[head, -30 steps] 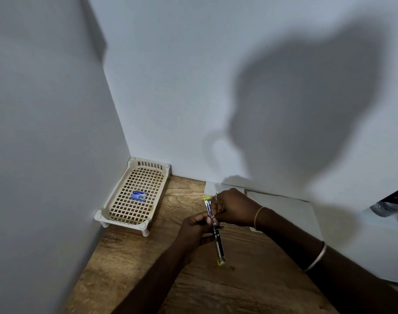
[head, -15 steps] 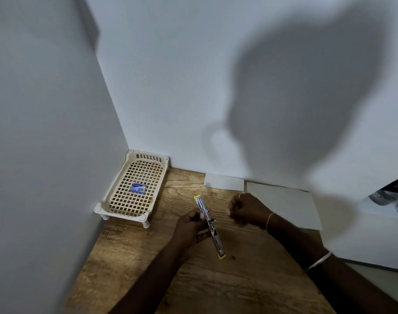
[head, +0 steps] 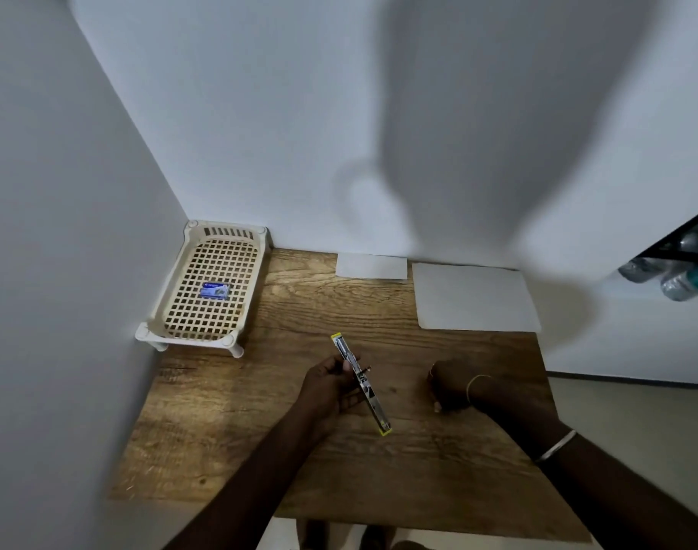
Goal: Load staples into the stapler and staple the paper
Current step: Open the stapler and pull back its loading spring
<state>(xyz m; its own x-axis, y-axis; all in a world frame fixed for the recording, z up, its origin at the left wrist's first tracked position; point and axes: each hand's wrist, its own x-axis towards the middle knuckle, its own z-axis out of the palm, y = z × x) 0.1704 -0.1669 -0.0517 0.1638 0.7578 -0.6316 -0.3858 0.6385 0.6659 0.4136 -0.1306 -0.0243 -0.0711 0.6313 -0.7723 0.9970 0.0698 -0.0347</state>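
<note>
My left hand [head: 331,385] grips a slim metal stapler [head: 363,385] with yellow ends, opened out flat into one long strip above the wooden table [head: 260,450]. My right hand [head: 450,387] rests on the table to the right of it, fingers curled; whether it holds anything cannot be seen. A small blue staple box [head: 215,290] lies in the cream plastic basket [head: 172,307] at the back left. A large white sheet of paper [head: 474,297] lies at the back right, with a smaller white sheet [head: 371,266] beside it against the wall.
White walls close in the table at the left and back. Plastic bottles [head: 680,277] show at the right edge, beyond the table. The table's right and near edges drop to a pale floor.
My right hand has let go of the stapler and drawn back to the right onto the table. My left hand keeps the stapler. The view has tilted down a little.
</note>
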